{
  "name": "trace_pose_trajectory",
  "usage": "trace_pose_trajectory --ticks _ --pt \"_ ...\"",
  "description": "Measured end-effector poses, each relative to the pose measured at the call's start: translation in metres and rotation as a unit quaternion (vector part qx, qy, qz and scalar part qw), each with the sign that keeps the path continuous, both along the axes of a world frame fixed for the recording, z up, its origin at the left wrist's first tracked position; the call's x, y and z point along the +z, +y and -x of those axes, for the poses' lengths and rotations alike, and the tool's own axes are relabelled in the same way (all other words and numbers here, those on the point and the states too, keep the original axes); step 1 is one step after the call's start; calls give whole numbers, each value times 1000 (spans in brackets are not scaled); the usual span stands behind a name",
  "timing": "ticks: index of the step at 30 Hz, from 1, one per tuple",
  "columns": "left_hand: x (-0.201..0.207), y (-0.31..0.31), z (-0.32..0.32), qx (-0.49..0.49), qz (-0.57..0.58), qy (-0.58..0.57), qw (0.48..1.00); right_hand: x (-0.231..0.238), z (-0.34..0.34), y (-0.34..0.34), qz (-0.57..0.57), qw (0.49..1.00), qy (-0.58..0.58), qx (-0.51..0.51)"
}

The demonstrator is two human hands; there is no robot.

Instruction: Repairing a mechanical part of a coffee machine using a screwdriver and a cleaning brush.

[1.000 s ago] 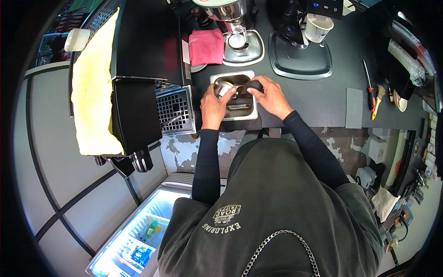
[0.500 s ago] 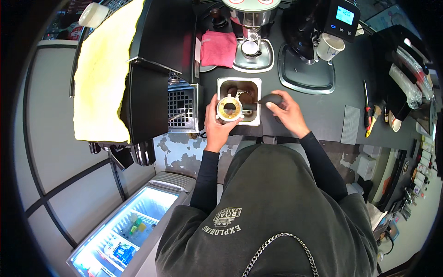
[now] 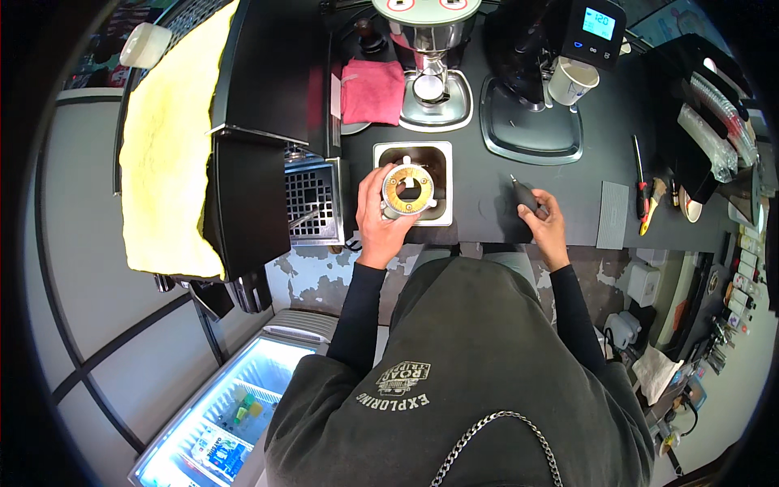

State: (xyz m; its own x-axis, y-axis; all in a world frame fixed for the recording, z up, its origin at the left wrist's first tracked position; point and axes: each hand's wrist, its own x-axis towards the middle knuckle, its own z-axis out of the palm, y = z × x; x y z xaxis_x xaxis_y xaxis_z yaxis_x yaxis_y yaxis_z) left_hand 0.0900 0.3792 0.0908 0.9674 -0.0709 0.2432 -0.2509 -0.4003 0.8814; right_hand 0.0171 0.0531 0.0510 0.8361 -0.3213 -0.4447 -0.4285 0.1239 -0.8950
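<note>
My left hand (image 3: 378, 226) grips a gold-faced ring-shaped coffee grinder burr (image 3: 395, 191) in a silvery holder by its left side. The ring's face and its round opening point upward. It is held over a rectangular steel bin (image 3: 448, 183) set in the counter, hiding part of the dark inside. To the right of the bin, above the counter, my right hand (image 3: 549, 223) is closed on a black bulb air blower (image 3: 527, 197). The blower's thin tip points up and to the left, apart from the burr.
A coffee grinder (image 3: 430, 61) stands behind the bin, beside a folded red cloth (image 3: 372, 93). Farther right is a black machine with a lit screen (image 3: 599, 24) and a paper cup (image 3: 574, 81). A screwdriver (image 3: 641, 178) and brush (image 3: 653, 207) lie right of a grey strip (image 3: 612, 215).
My right hand has drawn the blower away from the bin to the right, and its tip has turned upward. My left hand still holds the burr, its face now tilted more into view.
</note>
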Motion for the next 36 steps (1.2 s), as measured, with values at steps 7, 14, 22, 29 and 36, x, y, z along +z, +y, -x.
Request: trace_pose_trajectory --ticks 7,14,22,29,36 --pt "21 -13 -13 -3 -30 -40 999 22 -52 40 275 944 -72 170" --pt "48 -23 -11 7 -33 -81 996 1 -98 68 404 856 -216 241" --pt "55 -15 -4 -8 22 -37 999 18 -76 54 372 894 -148 201" --pt "48 -23 -7 -48 219 118 967 44 -25 23 208 968 -11 137" --pt "55 -55 -23 -110 227 153 956 36 36 6 204 971 -73 103"
